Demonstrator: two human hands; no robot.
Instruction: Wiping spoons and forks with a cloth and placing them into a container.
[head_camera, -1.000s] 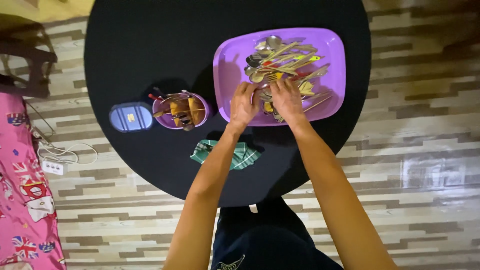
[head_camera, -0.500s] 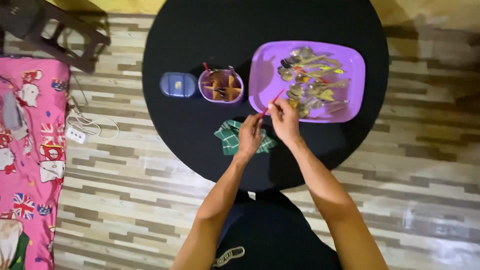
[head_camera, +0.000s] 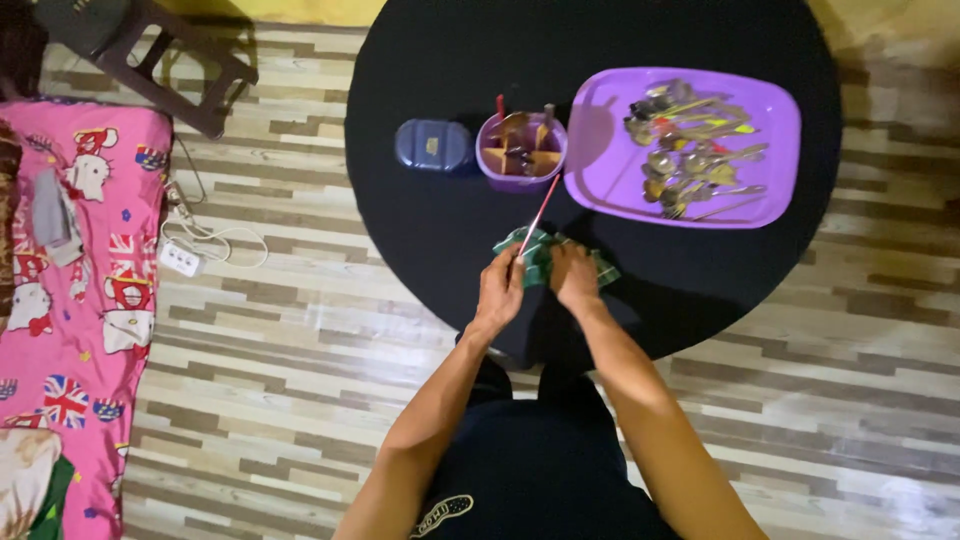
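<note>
Pinched in your left hand (head_camera: 500, 290) is the lower end of a thin red utensil (head_camera: 541, 212), its fingers closed on it, while your right hand (head_camera: 573, 277) is closed on the green checked cloth (head_camera: 540, 255) gathered around that same end; whether the right fingers also touch the stick itself, you cannot tell. A second ago both your hands were up in the purple tray among the cutlery; half a second ago you had the red piece lifted clear with the cloth lying under your left hand. Now both hands have come back to the near edge of the round black table (head_camera: 450, 220) and the cloth has come up into them, so the piece looks to be at the wiping stage rather than the picking stage. Well to the left of your grip, on the striped floor, lie a pink patterned blanket (head_camera: 70, 280) and a white power strip (head_camera: 181, 259) with its cord. Up and left of your hands sits a blue oval lid (head_camera: 433, 146), and just beside it a small purple tub (head_camera: 521, 151) holding upright utensils; the red stick's far tip points to it. Up and right of your grip lies the purple tray (head_camera: 600, 170) with the heap of spoons and forks (head_camera: 690, 150).
</note>
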